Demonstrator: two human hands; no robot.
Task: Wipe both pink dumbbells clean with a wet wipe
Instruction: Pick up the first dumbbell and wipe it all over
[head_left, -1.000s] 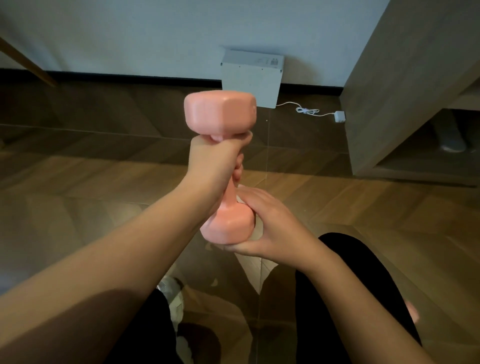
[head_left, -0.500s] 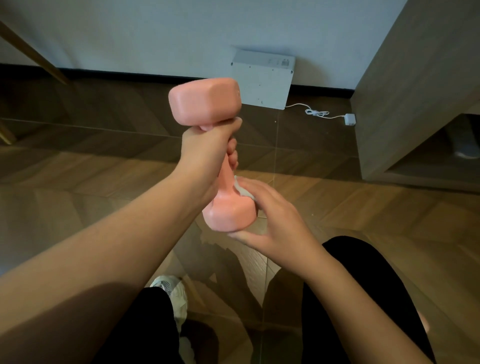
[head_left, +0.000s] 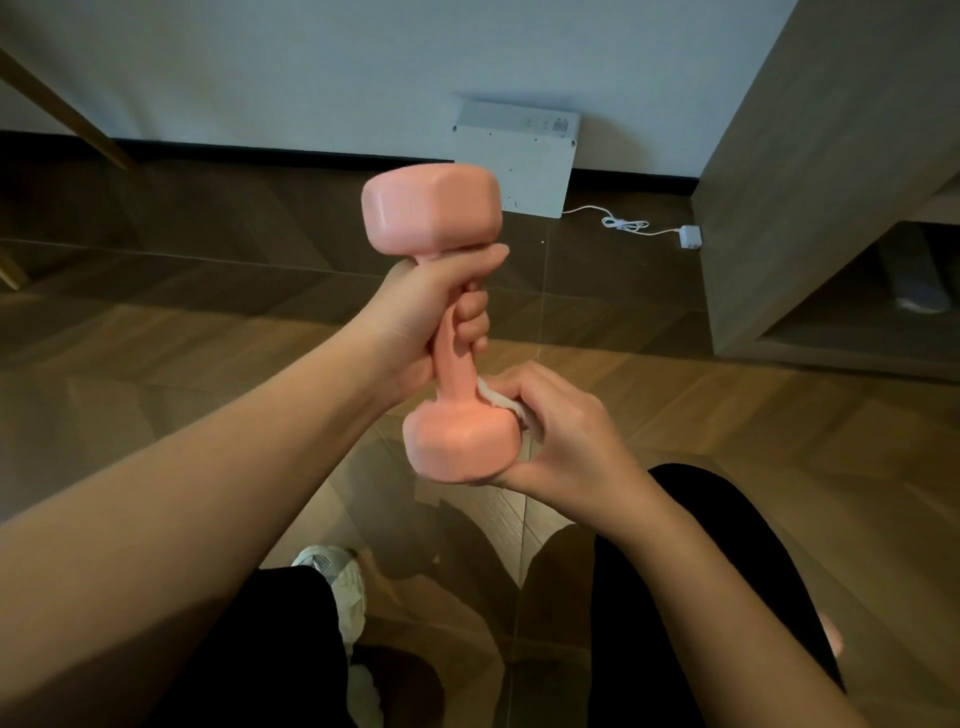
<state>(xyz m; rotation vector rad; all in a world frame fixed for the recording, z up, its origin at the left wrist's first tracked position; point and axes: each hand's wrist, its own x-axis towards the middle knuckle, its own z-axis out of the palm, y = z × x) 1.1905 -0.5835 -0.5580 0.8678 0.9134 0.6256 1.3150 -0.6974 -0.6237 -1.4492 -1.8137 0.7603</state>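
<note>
Single view, head-worn, wide-angle. Faces forward and steeply down. The pink dumbbell (head_left: 451, 364) sits close, near frame centre, seen from above. Beyond the dumbbell: wooden floor (head_left: 208, 338), then white box (head_left: 514, 166) at the foot of the wall (head_left: 311, 62), well apart. Right of the dumbbell: cabinet (head_left: 805, 208). Below the dumbbell, at the frame's lower edge: the wearer's black-clad legs (head_left: 649, 623).

Pale wall (head_left: 311, 62) with black skirting (head_left: 260, 151), white box (head_left: 514, 161) against it. Right of box: white cable (head_left: 623, 224) with plug (head_left: 691, 237), then grey-brown cabinet (head_left: 831, 182) (open base). Wood-pattern floor (head_left: 156, 338) in front of box, dim.
</note>
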